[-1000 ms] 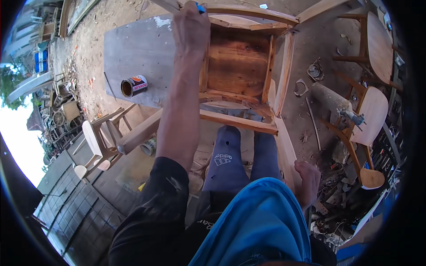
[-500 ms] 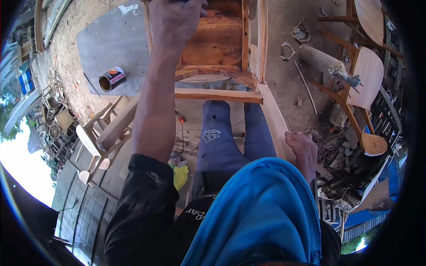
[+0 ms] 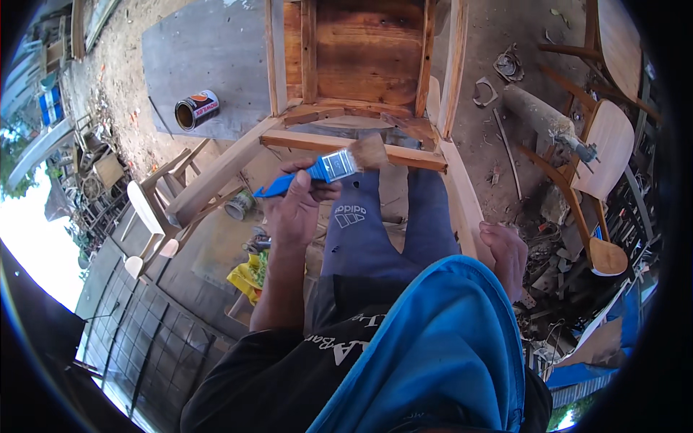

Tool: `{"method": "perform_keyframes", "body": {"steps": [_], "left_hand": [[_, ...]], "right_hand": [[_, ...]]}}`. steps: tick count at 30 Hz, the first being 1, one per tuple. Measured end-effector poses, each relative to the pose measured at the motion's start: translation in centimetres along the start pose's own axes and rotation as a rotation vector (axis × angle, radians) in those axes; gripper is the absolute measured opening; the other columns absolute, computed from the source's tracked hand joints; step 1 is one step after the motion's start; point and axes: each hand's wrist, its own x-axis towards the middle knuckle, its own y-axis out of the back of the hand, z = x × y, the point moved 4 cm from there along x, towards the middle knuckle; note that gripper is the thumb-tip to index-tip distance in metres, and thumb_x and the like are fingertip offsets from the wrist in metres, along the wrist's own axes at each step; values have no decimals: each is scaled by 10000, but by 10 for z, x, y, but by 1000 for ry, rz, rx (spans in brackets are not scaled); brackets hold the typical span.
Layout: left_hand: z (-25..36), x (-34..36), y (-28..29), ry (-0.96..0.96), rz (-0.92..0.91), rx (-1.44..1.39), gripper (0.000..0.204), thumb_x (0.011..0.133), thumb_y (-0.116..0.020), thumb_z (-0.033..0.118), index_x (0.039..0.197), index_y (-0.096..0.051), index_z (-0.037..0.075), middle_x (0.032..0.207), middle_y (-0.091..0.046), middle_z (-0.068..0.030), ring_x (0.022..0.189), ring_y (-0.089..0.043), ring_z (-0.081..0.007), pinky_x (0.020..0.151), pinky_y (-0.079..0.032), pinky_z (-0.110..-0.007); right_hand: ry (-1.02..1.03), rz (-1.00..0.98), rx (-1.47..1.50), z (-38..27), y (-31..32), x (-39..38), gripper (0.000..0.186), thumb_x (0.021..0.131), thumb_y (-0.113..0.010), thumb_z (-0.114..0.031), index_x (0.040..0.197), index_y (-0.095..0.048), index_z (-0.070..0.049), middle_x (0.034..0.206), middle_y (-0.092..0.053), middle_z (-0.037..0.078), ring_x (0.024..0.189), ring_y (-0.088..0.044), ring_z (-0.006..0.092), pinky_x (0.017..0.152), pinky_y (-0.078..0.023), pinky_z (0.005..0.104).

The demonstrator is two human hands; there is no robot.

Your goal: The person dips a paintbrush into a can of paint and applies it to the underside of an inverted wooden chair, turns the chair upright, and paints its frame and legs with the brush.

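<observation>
My left hand [image 3: 297, 209] is clenched around the blue handle of a brush [image 3: 325, 171], whose bristles touch the front rail [image 3: 346, 146] of an overturned wooden chair [image 3: 361, 65]. My right hand [image 3: 505, 256] rests on the chair's leg [image 3: 462, 202] at its right edge, fingers curled over the wood; I cannot tell how firmly it grips. The chair lies on a grey board [image 3: 206, 58], its stained underside facing me. A can [image 3: 196, 110] lies on its side at the board's left edge. My legs run under the rail. Unfinished chairs [image 3: 603, 144] stand to the right, on the ground.
</observation>
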Motion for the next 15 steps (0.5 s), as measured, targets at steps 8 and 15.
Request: {"method": "perform_keyframes", "body": {"steps": [8,15], "left_hand": [[-24,-45,28,112,249,-121,307,1057,-507,189,1225,-568,-61,1070,-681,-184,836,-711,-267,706,-612,-365],[52,13,-11,-234,85,609,297,1063,-537,222,1158,-618,-47,1028,-680,-127,842,-678,-169,709,-578,-307]], "right_hand": [[-36,74,-75,-20,5,6,482,925,-678,-448,1075,-649,9,1041,-689,166,1014,-631,351,922,-499,501],[-121,136,-64,-28,-6,6,454,928,-660,-373,1099,-638,47,1061,-666,195,1035,-619,355,908,-491,486]]}}
